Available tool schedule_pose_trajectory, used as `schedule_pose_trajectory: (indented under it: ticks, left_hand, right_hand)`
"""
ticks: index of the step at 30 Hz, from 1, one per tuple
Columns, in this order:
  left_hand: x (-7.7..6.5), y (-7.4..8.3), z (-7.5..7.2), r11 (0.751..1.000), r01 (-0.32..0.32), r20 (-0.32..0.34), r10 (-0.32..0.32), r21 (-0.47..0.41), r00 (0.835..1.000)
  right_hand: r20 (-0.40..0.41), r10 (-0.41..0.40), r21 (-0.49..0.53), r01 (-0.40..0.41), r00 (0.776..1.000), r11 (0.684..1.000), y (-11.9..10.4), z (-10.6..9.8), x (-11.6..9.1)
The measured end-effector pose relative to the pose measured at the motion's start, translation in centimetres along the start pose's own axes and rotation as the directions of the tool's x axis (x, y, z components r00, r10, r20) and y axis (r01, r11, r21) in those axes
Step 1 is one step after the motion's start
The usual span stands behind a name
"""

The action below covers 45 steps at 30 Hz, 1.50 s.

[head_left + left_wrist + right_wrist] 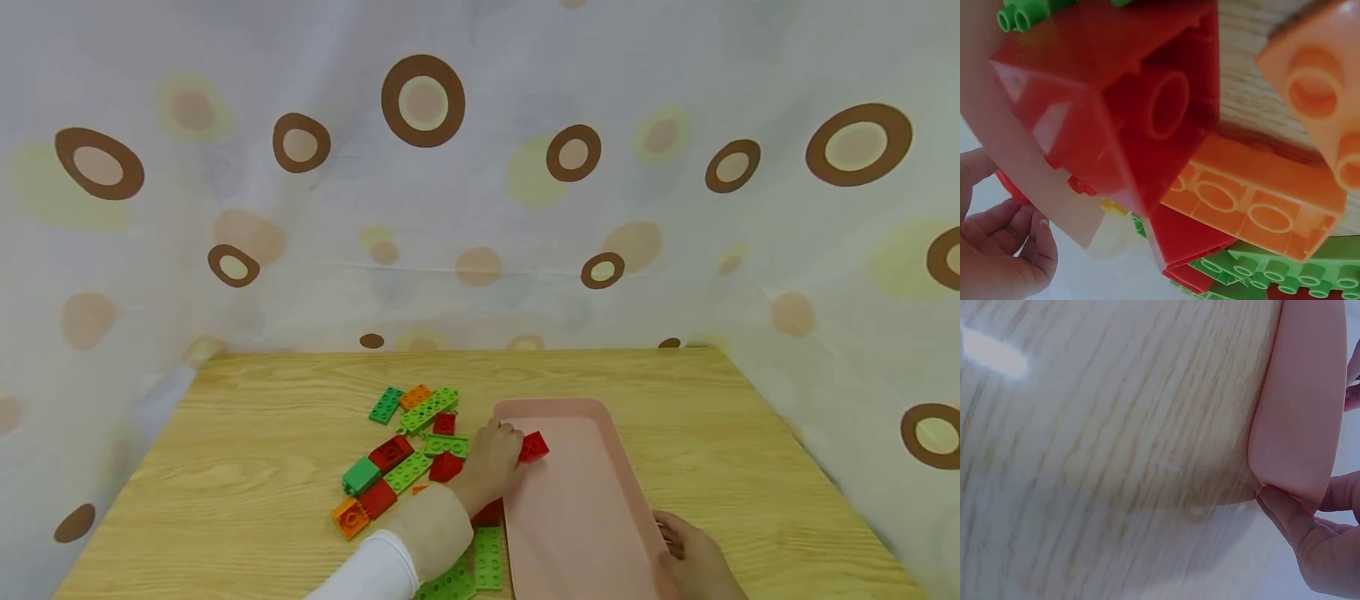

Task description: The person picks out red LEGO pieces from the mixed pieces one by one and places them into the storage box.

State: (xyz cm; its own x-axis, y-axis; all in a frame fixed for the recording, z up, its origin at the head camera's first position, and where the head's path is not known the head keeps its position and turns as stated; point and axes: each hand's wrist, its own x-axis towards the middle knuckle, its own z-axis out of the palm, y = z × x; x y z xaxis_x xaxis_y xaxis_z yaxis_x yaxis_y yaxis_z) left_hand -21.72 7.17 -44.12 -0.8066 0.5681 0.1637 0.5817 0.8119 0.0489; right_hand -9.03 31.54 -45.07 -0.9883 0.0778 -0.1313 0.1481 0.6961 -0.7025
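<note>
My left hand (491, 462) is over the left rim of a pink tray (577, 508), holding a red toy brick (534, 447) with its studs showing. In the left wrist view, only a red sliver (1011, 186) appears between that hand's thumb and fingers. My right hand (693, 554) grips the tray's right side; its thumb and fingers pinch the pink wall (1297, 406) in the right wrist view. Left of the tray lie loose bricks, among them a red sloped brick (1060, 106), an orange brick (1247, 200) and a long light-green brick (429, 410).
A green block (362, 476), an orange brick (350, 517) and a light-green plate (488, 558) lie among the pile on the wooden table (247, 467). Behind the table hangs a patterned curtain (480, 208). The tray stands close to the pile's right side.
</note>
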Motion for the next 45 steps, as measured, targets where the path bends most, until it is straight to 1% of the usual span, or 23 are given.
schedule_pose_trajectory:
  ticks: [5,8,10,13,16,17,18,20,21,22,23,24,26,28,29,30,32,35,36,38,41,45]
  left_hand:
    - [-0.1,-0.5,0.8,0.997,-0.017,0.096,0.010,0.072,0.995]
    - [-0.4,-0.7,1.1,0.995,-0.015,0.148,0.000,0.098,0.989]
    - [-0.7,-0.7,1.2,0.994,-0.009,0.175,-0.009,0.105,0.985]
    - [-1.0,-0.8,1.3,0.994,-0.003,0.191,-0.019,0.113,0.981]
    - [-1.3,-0.8,1.4,0.994,-0.006,0.181,-0.014,0.111,0.983]
    - [-1.3,-0.8,1.4,0.995,-0.007,0.163,-0.010,0.098,0.987]
    - [-1.5,-0.9,1.4,0.996,-0.011,0.126,0.000,0.085,0.992]
    - [-1.9,-1.1,1.1,0.999,-0.022,0.034,0.021,0.043,0.999]
    - [-2.2,-1.3,0.9,0.999,-0.033,-0.019,0.034,0.006,0.999]
    - [-2.4,-1.5,0.7,0.998,-0.055,-0.085,0.052,-0.037,0.995]
    - [-2.8,-1.8,0.4,0.993,-0.081,-0.150,0.066,-0.091,0.986]
    - [-3.1,-2.2,0.0,0.984,-0.110,-0.200,0.082,-0.137,0.976]
    - [-3.9,-2.9,-0.7,0.957,-0.175,-0.254,0.114,-0.232,0.960]
    - [-4.7,-3.6,-1.2,0.924,-0.234,-0.263,0.155,-0.302,0.952]
    - [-5.1,-3.8,-1.5,0.912,-0.253,-0.249,0.176,-0.324,0.952]
    - [-5.5,-4.1,-1.6,0.905,-0.268,-0.220,0.202,-0.332,0.954]
    - [-6.3,-4.5,-1.6,0.901,-0.281,-0.142,0.247,-0.331,0.959]
    - [-7.6,-4.8,-1.5,0.917,-0.268,-0.005,0.279,-0.297,0.960]
    - [-7.9,-4.9,-1.4,0.924,-0.257,0.040,0.279,-0.284,0.960]
    - [-8.5,-4.9,-1.2,0.935,-0.239,0.104,0.274,-0.263,0.956]
    - [-9.0,-4.7,-1.1,0.945,-0.219,0.145,0.259,-0.245,0.955]
    - [-9.2,-4.5,-1.0,0.952,-0.202,0.152,0.240,-0.230,0.959]
  right_hand:
    - [0.001,-0.019,0.025,0.019,1.000,1.000,-0.3,0.6,0.1]
    - [0.011,-0.018,0.039,0.018,1.000,0.999,-0.5,1.0,0.2]
    - [0.014,-0.001,0.047,0.000,1.000,0.999,-0.6,1.4,0.2]
    - [0.012,0.017,0.047,-0.018,1.000,0.999,-0.7,1.7,0.2]
    - [0.004,0.024,0.041,-0.024,1.000,0.999,-0.7,1.9,0.1]
    - [0.001,0.021,0.038,-0.021,1.000,0.999,-0.7,1.8,0.1]
    - [0.001,0.016,0.031,-0.016,1.000,0.999,-0.6,1.8,0.1]
    - [-0.003,0.012,0.024,-0.012,1.000,1.000,-0.5,1.7,0.1]
    - [-0.004,0.013,0.020,-0.013,1.000,1.000,-0.5,1.6,0.2]
    - [-0.004,0.009,0.014,-0.009,1.000,1.000,-0.4,1.5,0.2]
    - [-0.003,0.007,0.005,-0.007,1.000,1.000,-0.4,1.4,0.2]
    - [0.000,0.004,-0.004,-0.004,1.000,1.000,-0.4,1.3,0.3]
    - [-0.001,0.006,-0.017,-0.006,1.000,1.000,-0.3,1.0,0.3]
    - [-0.001,0.008,-0.034,-0.008,1.000,0.999,-0.3,0.8,0.3]
    - [-0.001,0.011,-0.039,-0.011,1.000,0.999,-0.3,0.7,0.3]
    - [0.000,0.008,-0.045,-0.008,1.000,0.999,-0.3,0.6,0.3]
    - [0.002,0.015,-0.050,-0.015,1.000,0.999,-0.3,0.4,0.3]
    - [0.004,0.019,-0.063,-0.019,1.000,0.998,-0.4,0.2,0.4]
    - [0.001,0.018,-0.067,-0.018,1.000,0.998,-0.4,0.1,0.4]
    - [-0.004,0.018,-0.072,-0.018,1.000,0.997,-0.4,0.1,0.4]
    - [-0.011,0.016,-0.066,-0.017,1.000,0.998,-0.3,0.2,0.5]
    - [-0.015,0.011,-0.054,-0.011,1.000,0.998,-0.2,0.5,0.5]
